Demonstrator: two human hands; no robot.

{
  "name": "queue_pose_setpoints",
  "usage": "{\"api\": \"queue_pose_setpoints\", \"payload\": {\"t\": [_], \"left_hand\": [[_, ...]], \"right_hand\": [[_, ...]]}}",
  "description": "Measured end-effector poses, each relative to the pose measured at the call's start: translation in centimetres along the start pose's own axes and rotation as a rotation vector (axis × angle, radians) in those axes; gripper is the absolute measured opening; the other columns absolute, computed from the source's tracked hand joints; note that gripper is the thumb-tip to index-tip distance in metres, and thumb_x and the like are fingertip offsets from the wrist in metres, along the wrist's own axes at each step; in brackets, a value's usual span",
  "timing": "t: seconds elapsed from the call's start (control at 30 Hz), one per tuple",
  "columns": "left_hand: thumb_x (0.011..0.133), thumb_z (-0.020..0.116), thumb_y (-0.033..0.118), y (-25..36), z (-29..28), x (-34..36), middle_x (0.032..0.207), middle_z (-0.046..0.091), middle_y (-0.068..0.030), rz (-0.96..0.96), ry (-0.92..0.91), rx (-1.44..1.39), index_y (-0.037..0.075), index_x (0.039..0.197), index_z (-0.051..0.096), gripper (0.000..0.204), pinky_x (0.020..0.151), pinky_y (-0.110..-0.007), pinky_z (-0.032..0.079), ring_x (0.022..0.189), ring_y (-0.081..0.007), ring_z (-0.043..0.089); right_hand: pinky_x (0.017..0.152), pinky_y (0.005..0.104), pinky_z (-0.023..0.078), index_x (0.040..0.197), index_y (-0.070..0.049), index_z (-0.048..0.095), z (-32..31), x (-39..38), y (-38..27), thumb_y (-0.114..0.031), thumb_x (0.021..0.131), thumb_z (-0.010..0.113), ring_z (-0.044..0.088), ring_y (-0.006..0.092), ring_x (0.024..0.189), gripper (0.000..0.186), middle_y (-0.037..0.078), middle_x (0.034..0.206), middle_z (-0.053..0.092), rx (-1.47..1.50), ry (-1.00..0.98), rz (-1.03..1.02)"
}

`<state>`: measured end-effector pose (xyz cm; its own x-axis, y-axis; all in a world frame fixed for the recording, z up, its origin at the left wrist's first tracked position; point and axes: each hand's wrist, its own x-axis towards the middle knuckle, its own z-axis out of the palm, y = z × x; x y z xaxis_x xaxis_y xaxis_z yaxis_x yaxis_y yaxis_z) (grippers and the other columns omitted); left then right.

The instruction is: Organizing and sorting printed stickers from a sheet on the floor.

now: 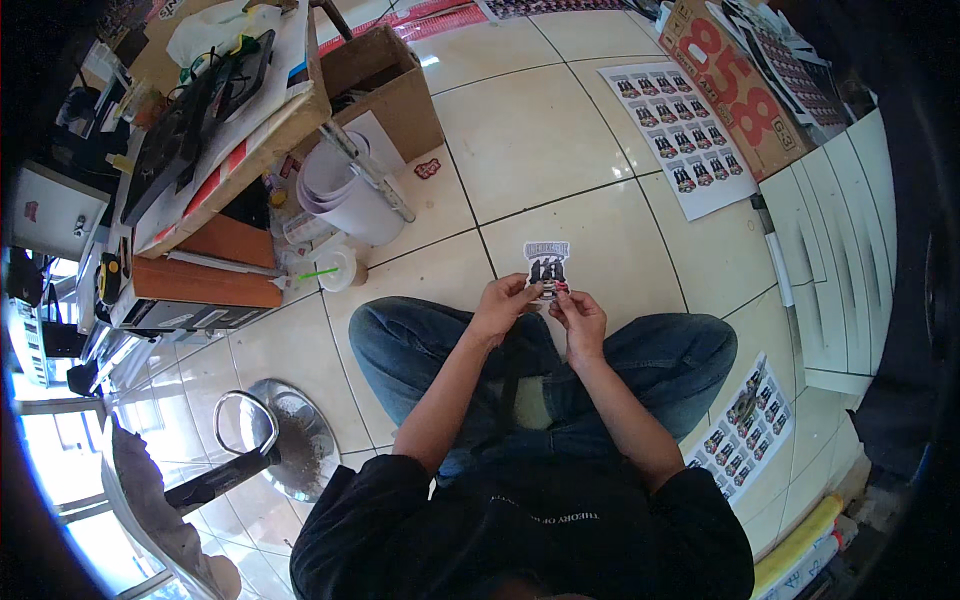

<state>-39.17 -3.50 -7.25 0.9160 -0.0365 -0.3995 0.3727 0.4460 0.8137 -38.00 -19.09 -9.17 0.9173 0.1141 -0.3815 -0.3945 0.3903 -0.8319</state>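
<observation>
I sit cross-legged on a tiled floor, holding a small die-cut sticker (547, 260) with dark figures printed on it upright in front of my lap. My left hand (505, 305) pinches its lower left, thumb on the front. My right hand (582, 322) grips its lower right edge with closed fingers. Printed sheets of similar stickers lie on the floor, one at the upper right (680, 130) and another beside my right knee (739, 430).
At the left stand a cluttered low table (230, 160), cardboard box (410, 120), paper rolls (350, 215), plastic cup (343, 270) and round-based metal stool (295, 430). At the right are cardboard (715, 65), a pale slatted panel (830, 250) and yellow roll (795, 550).
</observation>
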Motion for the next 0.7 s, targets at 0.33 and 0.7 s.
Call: {"api": "queue_pose_setpoints", "payload": {"t": [0.33,0.7], "left_hand": [[0.089,0.062,0.016,-0.2,-1.4,-0.2,0.088,0.067,-0.0062,0.014,-0.014,-0.064,0.000,0.098,0.064,0.019,0.074,-0.027,0.052,0.080,-0.0137,0.064],[0.090,0.061,0.015,-1.1,-1.6,-0.4,0.086,0.067,-0.0068,0.045,0.034,-0.018,-0.002,0.100,0.063,0.021,0.069,-0.027,0.052,0.076,-0.0125,0.064]], "right_hand": [[0.069,0.0257,0.053,0.099,-0.001,0.060,0.3,0.0,-0.6,-0.011,0.088,0.063,0.063,0.0128,0.077,0.015,0.006,0.088,0.064,0.124,-0.155,0.123],[0.068,0.0238,0.049,0.100,0.001,0.066,0.4,1.2,-1.3,-0.013,0.088,0.064,0.063,0.0123,0.076,0.019,0.006,0.088,0.068,-0.125,-0.199,0.128]]}}
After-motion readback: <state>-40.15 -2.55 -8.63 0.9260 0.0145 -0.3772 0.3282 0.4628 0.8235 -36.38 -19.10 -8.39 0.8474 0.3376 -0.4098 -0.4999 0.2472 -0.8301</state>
